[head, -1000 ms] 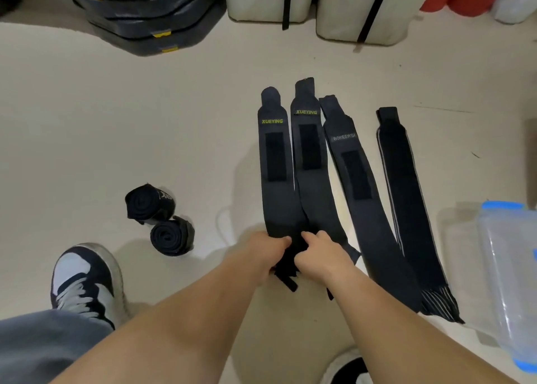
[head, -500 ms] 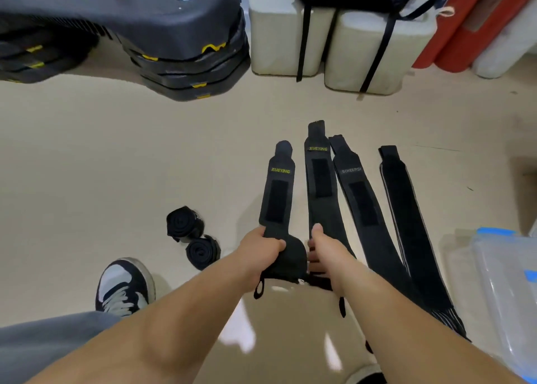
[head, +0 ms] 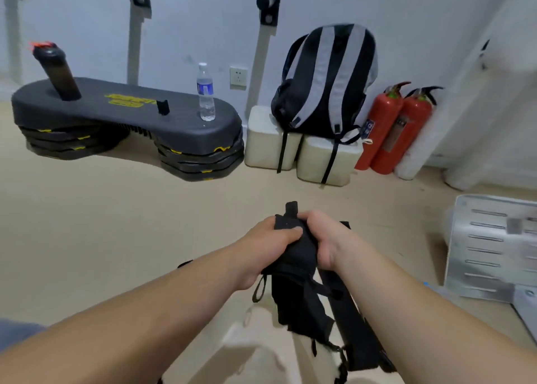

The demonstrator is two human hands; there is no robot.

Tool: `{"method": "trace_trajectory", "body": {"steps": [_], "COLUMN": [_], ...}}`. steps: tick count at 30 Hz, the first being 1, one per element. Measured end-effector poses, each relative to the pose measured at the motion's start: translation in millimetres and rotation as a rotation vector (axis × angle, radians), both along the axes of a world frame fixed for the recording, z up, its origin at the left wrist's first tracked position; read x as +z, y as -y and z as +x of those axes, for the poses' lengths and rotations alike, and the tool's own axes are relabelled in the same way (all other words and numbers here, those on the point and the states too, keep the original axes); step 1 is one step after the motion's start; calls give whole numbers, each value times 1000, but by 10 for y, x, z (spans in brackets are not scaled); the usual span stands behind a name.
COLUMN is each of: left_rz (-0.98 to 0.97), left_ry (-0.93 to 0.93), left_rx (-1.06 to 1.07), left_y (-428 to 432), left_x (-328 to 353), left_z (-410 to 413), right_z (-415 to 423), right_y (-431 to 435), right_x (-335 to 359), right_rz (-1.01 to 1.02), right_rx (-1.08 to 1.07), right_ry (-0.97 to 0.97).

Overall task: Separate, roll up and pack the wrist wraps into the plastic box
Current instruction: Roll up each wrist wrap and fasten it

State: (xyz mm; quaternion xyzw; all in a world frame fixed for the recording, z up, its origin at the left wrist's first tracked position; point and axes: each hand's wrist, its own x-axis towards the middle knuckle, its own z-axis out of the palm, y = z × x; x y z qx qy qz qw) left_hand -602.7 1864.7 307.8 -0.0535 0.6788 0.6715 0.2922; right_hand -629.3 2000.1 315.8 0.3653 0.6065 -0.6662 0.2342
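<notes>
A black wrist wrap point(head: 295, 250) is bunched into a thick wad between both hands, lifted off the floor. My left hand point(head: 268, 238) grips its left side with the thumb across the top. My right hand point(head: 327, 238) curls over its right side. A short tab sticks up above the fingers and a thumb loop hangs below my left wrist. More black wraps point(head: 348, 319) lie on the floor under my right forearm, partly hidden. The plastic box is hard to make out; only a pale blurred edge point(head: 526, 305) shows at the lower right.
A black stepped platform point(head: 128, 122) with a water bottle point(head: 205, 93) stands at the back left. A striped backpack point(head: 325, 81) sits on white foam blocks point(head: 293, 154), beside two red fire extinguishers point(head: 389, 128). A white slotted panel point(head: 494, 247) lies at the right.
The view has tilted up from the floor to the wall. Both hands have rolled the leftmost wrap further along its length into a wad and lifted it.
</notes>
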Motion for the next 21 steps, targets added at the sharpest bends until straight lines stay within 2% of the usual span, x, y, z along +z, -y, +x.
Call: {"method": "trace_trajectory", "body": {"steps": [3,6,10,14,21], "left_rz": [22,62,-6,0,-9], "left_ry": [-72,-149,-247,-281,-247], "left_rx": [-31,-121,-147,-82,-70], "left_y": [114,275,449,461,461], "left_x": [463,803,892,857,766], "left_z": [126,302,540,553,277], "right_z": [139,340,563,730,696], "right_y": [103,164,189,217,152], "right_x": [466,865,1143,1071,709], "right_rz": [29,-32,-67,-98,97], "right_rx": [-10,-25,-90,-93,215], "right_ry": [-101,-227,-423,-548,-588]}}
